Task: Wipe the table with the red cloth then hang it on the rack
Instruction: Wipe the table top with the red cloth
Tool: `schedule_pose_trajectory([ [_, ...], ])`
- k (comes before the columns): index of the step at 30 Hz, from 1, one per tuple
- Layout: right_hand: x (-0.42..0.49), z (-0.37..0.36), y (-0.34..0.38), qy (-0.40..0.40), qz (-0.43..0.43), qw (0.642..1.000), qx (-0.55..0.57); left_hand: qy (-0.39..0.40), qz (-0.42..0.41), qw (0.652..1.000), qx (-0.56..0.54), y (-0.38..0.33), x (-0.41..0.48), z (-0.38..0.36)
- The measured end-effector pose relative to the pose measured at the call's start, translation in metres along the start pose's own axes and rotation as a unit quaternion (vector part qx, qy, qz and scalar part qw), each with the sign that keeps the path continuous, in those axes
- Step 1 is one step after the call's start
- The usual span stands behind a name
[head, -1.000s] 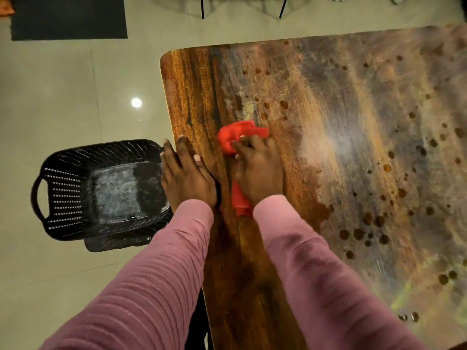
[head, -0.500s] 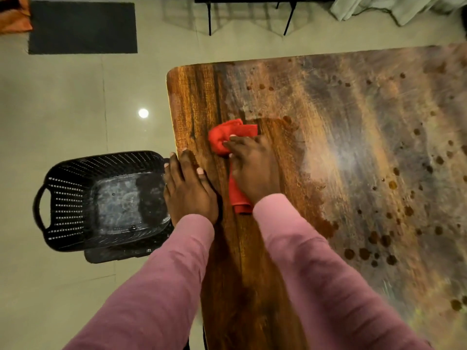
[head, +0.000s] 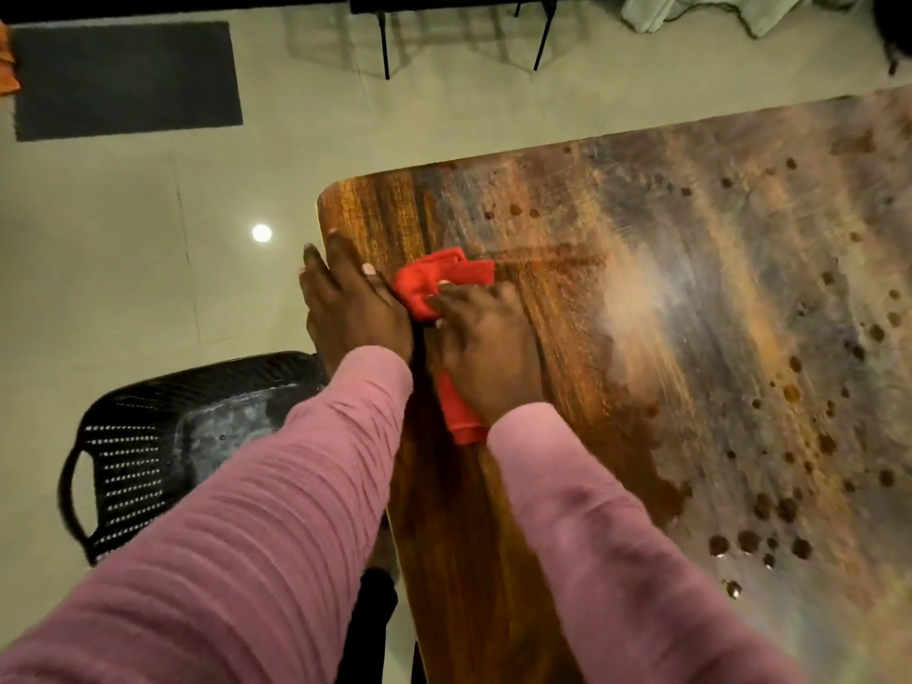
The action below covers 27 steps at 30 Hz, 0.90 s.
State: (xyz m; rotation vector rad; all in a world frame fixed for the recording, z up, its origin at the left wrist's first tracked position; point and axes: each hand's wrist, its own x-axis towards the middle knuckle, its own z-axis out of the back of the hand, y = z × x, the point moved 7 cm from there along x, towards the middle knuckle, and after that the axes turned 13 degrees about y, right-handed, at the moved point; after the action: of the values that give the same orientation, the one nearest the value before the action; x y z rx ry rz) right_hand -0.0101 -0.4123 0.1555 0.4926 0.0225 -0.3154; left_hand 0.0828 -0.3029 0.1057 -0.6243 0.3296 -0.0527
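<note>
The red cloth (head: 444,278) lies bunched on the wooden table (head: 691,288) near its far left corner, with one end sticking out under my wrist. My right hand (head: 486,348) lies flat on top of the cloth and presses it to the wood. My left hand (head: 350,303) rests flat on the table's left edge, fingers straight, its thumb touching the cloth. Dark spots and a pale smear cover the table to the right; the strip under my hands looks darker and free of spots.
A black perforated basket (head: 148,451) stands on the floor just left of the table, partly under my left sleeve. A dark mat (head: 123,76) lies at the far left. Thin black legs (head: 385,42) and pale fabric (head: 691,12) show at the top.
My right hand has slid the cloth left and farther along the table until it meets my left hand. My left hand has shifted toward the far corner along the edge.
</note>
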Motion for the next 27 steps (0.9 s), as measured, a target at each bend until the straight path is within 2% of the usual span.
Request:
schedule_pose_trajectory([
  [2,0.008,0.017,-0.035,-0.037,-0.081,0.996,-0.027,0.001,-0.004,1.0,0.008,0.001,-0.001,-0.002],
  [5,0.029,0.042,-0.083,-0.106,-0.251,0.962,0.0,0.008,-0.008,1.0,0.02,0.0,-0.002,-0.004],
  [7,0.039,0.042,-0.078,-0.126,-0.277,0.952,0.037,0.008,-0.008,0.999,0.033,-0.002,-0.003,-0.004],
  [9,0.046,0.028,-0.05,-0.114,-0.223,0.967,0.055,0.01,-0.005,0.999,0.041,-0.003,-0.005,-0.004],
  [11,0.046,0.009,-0.012,-0.064,-0.103,0.992,0.029,0.012,-0.003,0.999,0.045,-0.003,-0.005,-0.003],
  [13,0.046,0.001,0.001,-0.003,-0.013,1.0,0.013,0.017,-0.001,0.999,0.049,-0.005,-0.006,-0.004],
  [14,0.048,0.005,-0.004,0.005,0.0,1.0,-0.004,0.019,-0.002,0.998,0.055,-0.006,-0.006,-0.004],
  [16,0.056,0.021,-0.029,-0.032,-0.056,0.997,-0.031,0.025,-0.002,0.998,0.065,-0.006,-0.006,-0.006],
  [19,0.077,0.051,-0.078,-0.106,-0.217,0.97,0.01,0.027,0.002,0.997,0.069,-0.002,-0.004,-0.008],
  [22,0.099,0.05,-0.079,-0.109,-0.263,0.958,0.044,0.025,0.003,0.997,0.071,-0.001,-0.002,-0.01],
  [24,0.107,0.032,-0.05,-0.067,-0.205,0.975,0.058,0.026,0.006,0.997,0.069,-0.001,-0.002,-0.011],
  [27,0.103,0.003,0.015,0.011,-0.006,0.999,0.032,0.031,0.005,0.998,0.056,-0.001,-0.002,-0.01],
])
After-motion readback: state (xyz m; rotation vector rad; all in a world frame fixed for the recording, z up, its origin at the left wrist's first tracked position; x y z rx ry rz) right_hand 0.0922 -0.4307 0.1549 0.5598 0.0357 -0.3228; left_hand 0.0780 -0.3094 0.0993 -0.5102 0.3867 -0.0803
